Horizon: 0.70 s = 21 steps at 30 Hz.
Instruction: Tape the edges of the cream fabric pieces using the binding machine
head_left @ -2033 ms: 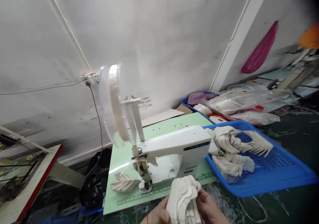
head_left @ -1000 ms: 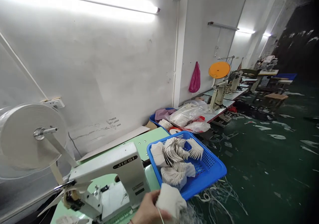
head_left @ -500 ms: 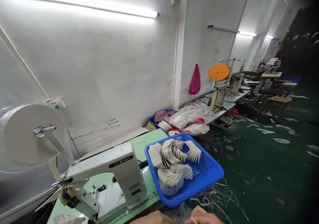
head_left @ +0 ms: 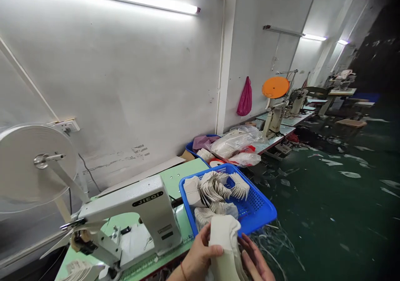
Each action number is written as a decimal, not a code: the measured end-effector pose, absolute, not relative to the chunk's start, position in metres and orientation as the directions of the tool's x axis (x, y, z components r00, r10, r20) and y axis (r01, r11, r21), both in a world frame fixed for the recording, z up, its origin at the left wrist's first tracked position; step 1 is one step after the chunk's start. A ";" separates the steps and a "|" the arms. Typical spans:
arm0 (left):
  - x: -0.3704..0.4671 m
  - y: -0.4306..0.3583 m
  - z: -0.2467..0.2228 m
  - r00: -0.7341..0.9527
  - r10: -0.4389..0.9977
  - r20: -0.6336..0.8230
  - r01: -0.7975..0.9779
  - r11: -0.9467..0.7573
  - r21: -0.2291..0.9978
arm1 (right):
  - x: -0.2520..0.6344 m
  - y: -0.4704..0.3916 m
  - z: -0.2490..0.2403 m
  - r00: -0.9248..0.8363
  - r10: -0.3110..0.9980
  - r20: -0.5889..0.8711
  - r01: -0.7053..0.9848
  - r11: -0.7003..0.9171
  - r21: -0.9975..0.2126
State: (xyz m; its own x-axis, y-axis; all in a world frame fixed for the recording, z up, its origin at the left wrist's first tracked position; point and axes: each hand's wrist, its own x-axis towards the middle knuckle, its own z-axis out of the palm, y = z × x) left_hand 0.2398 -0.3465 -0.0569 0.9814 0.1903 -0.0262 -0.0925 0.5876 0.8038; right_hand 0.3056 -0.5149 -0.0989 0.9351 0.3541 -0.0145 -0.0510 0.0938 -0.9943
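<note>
A stack of pale pieces (head_left: pixel 225 235) stands between the two hands, at 6 o'clock from the blue basket (head_left: pixel 263 214), overlapping its near rim in the view. Its broad face is turned up and its wavy, layered edge faces 3 o'clock, a pose that probably keeps the pieces aligned. The basket sits at 3 o'clock from the white sewing machine (head_left: pixel 153 201), apparently so that its bundles (head_left: pixel 212 186) are within easy reach. A further pile (head_left: pixel 83 271) lies on the green worktop (head_left: pixel 173 173) at 9 o'clock from the hands, near the machine's needle end. The reel (head_left: pixel 18 170) is at 10 o'clock, likely mounted there so its strip can run down to the machine.

The left hand (head_left: pixel 197 254) has a firm-looking grip on the stack: thumb across the face, fingers along the 9 o'clock edge. The right hand (head_left: pixel 255 259) is at 4 o'clock, fingers apart and slightly bent beside the layered edge; whether its grip bears on the stack is hard to tell.
</note>
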 end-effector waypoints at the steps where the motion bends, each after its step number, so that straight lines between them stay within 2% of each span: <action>1: 0.239 -0.351 -0.054 0.986 0.169 -0.017 -0.093 0.625 0.775 | 0.308 -0.513 -0.096 0.934 0.358 -0.002 -0.041 0.104 -0.994; 6: 0.231 -0.352 -0.051 0.991 0.133 -0.023 -0.075 0.685 0.725 | 0.314 -0.507 -0.077 0.961 0.271 0.063 0.031 0.122 -0.992; 7: 0.230 -0.349 -0.052 0.995 0.104 0.000 -0.069 0.663 0.746 | 0.316 -0.509 -0.073 0.961 0.253 0.115 0.096 0.087 -0.992; 9: 0.229 -0.342 -0.052 0.997 0.048 0.067 -0.082 0.587 0.805 | 0.320 -0.514 -0.065 0.914 0.263 0.310 0.331 -0.041 -0.943; 10: 0.228 -0.338 -0.051 0.995 0.023 0.099 -0.096 0.543 0.834 | 0.323 -0.517 -0.059 0.851 0.296 0.434 0.482 -0.110 -0.869; 12: 0.224 -0.332 -0.045 0.989 -0.002 0.148 -0.130 0.468 0.874 | 0.327 -0.522 -0.048 0.656 0.383 0.650 0.747 -0.206 -0.632; 14: 0.219 -0.329 -0.036 0.987 -0.010 0.163 -0.144 0.423 0.895 | 0.329 -0.525 -0.038 0.464 0.445 0.766 0.886 -0.245 -0.394; 16: 0.214 -0.329 -0.028 0.988 -0.019 0.153 -0.133 0.404 0.905 | 0.330 -0.526 -0.031 0.335 0.496 0.801 0.940 -0.231 -0.250; 18: 0.210 -0.329 -0.024 0.991 -0.022 0.134 -0.115 0.392 0.913 | 0.329 -0.525 -0.026 0.295 0.534 0.792 0.955 -0.175 -0.238; 21: 0.203 -0.329 -0.026 0.993 -0.009 0.118 -0.104 0.403 0.909 | 0.324 -0.526 -0.022 0.358 0.558 0.748 0.919 -0.068 -0.389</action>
State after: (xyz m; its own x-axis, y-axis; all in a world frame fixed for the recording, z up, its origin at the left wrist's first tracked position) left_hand 0.2033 -0.3293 -0.0261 0.9929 -0.0093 0.1182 -0.1045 0.4027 0.9094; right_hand 0.3242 -0.5258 -0.0217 0.3582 0.5582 0.7484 0.9187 -0.0681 -0.3890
